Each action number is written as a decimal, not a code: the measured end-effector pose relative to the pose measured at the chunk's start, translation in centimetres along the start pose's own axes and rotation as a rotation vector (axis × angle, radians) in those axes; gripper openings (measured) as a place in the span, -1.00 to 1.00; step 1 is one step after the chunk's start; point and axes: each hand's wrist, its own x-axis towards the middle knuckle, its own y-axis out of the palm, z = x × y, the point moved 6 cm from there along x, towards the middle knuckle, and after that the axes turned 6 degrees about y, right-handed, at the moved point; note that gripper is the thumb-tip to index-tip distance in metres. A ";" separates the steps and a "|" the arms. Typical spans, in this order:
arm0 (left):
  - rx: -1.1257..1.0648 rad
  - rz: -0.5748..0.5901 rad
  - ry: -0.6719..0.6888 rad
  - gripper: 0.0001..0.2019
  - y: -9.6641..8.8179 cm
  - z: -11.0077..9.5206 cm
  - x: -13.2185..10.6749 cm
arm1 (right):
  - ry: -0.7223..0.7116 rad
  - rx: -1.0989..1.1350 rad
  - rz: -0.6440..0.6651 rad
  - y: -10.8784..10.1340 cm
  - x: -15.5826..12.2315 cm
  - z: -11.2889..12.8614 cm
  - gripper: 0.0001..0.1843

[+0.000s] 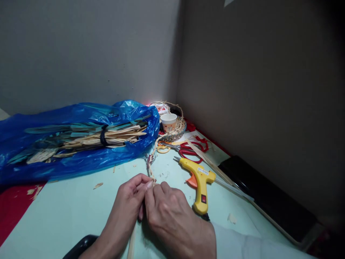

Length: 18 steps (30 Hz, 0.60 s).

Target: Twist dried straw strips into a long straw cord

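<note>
My left hand pinches a thin twisted plant-fibre cord between thumb and forefinger. Right against it, my right hand is closed at the same spot, its fingertips on the cord's near end and partly hidden behind the knuckles. From my fingers the cord runs away over the table, past the scissors and up around a small woven basket. Below my hands a flat pale strip hangs toward me.
On the right lie a yellow glue gun, red-handled scissors and a long black case. A paper cup sits in the basket. Blue plastic at the left holds a tied bundle of dry husks. Walls rise behind and at right.
</note>
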 end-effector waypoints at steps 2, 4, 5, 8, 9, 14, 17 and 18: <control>-0.021 -0.014 -0.020 -0.80 -0.1 0.0 0.0 | -0.051 -0.005 -0.063 -0.3 -0.2 0.4 -0.80; -0.038 -0.047 -0.043 -0.78 -0.3 -0.2 -0.1 | -0.060 0.071 -0.070 -0.8 -0.2 -0.1 -0.84; -0.053 -0.058 -0.048 -0.78 -0.4 -0.4 -0.1 | -0.029 0.155 -0.051 -1.0 -0.1 -0.8 -0.86; -0.109 -0.043 -0.036 -0.79 -0.4 -0.9 -0.2 | 0.215 0.503 0.026 -1.2 0.6 -4.5 -0.74; -0.129 -0.027 -0.033 -0.79 -0.3 -1.1 -0.2 | 0.318 0.580 0.031 -1.2 0.8 -5.9 -0.68; -0.173 0.034 -0.058 -0.77 0.0 -0.9 -0.4 | 0.352 1.027 0.339 1.6 1.4 -6.8 -0.65; -0.165 0.023 -0.033 -0.78 0.2 -1.2 -0.6 | 0.335 1.085 0.379 2.6 1.4 -6.0 -0.64; -0.155 0.018 -0.025 -0.77 0.2 -1.4 -0.6 | 0.342 1.061 0.360 2.7 1.4 -6.0 -0.66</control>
